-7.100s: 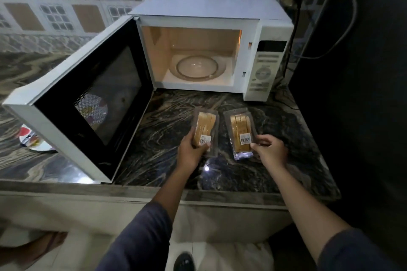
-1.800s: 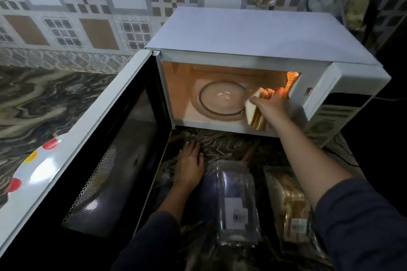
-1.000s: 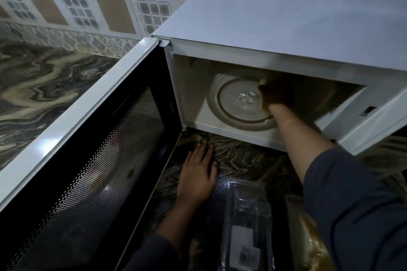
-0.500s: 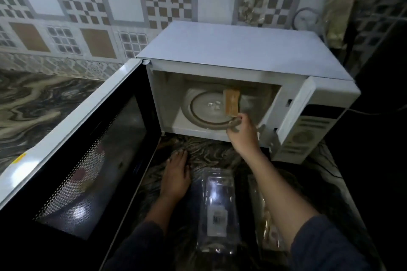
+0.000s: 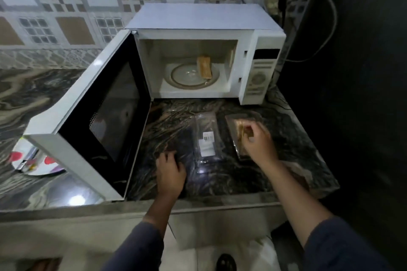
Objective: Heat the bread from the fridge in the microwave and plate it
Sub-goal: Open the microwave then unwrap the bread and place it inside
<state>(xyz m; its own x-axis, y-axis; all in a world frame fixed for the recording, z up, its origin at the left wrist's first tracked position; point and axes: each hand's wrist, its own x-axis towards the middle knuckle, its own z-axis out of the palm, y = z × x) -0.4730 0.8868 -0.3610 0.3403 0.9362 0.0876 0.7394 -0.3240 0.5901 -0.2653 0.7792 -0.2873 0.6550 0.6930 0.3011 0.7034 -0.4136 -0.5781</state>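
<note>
1 head view, looking forward and down from above counter (image 5: pixel 293 145); open microwave (image 5: pixel 198 19) ahead at mid-frame, both forearms entering from bottom.

Right hand (image 5: pixel 259 146): motion-blurred, fingers indistinct, covering the near half of the bread package (image 5: pixel 239 126) beneath it; grip not determinable. Plate (image 5: pixel 33 160), far left of the left hand (image 5: pixel 170 171): largely hidden behind the microwave door (image 5: pixel 88 121). Package label (image 5: pixel 208 138) between the hands: unreadable.
</note>
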